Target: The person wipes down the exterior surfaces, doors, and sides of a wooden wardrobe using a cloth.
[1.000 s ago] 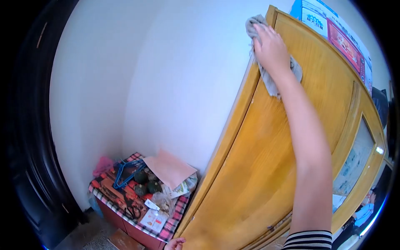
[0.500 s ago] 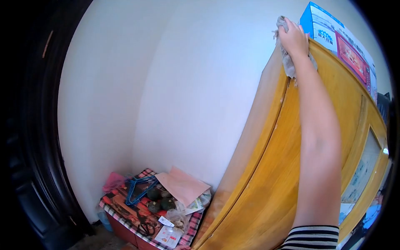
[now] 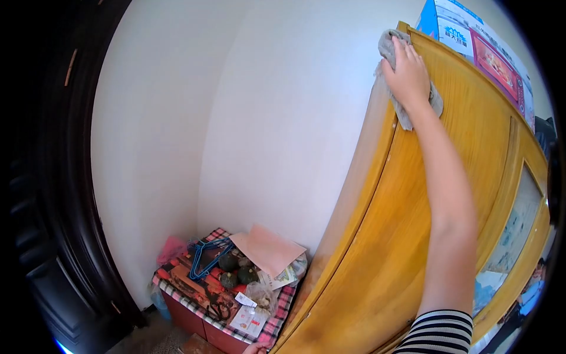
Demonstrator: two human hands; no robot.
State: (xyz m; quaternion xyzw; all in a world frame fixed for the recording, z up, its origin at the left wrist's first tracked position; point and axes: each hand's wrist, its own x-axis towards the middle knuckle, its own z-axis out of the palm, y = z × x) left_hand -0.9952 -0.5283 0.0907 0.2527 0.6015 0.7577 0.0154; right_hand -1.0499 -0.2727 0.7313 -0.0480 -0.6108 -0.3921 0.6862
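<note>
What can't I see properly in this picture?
In the head view:
Left hand: mostly cut off by the bottom edge, so its grip can't be told.
Cloth: its middle is hidden under the right hand.
Box: its top corner is cut off by the top edge.
Bag: its contents are too blurred to name.
Card: its print is too small to read.

Cloth (image 3: 387, 47): grey, limp, crumpled, edge looks ragged. Bunched at upper end, looser lower down. Lies against wardrobe near top front corner, spread across the vertical edge, part on the front, part sticking out past it. Wardrobe (image 3: 380, 248): yellow-brown wood, grain showing, darker patches low on front, pale specks along edge, paler side, glazed toward right.
</note>
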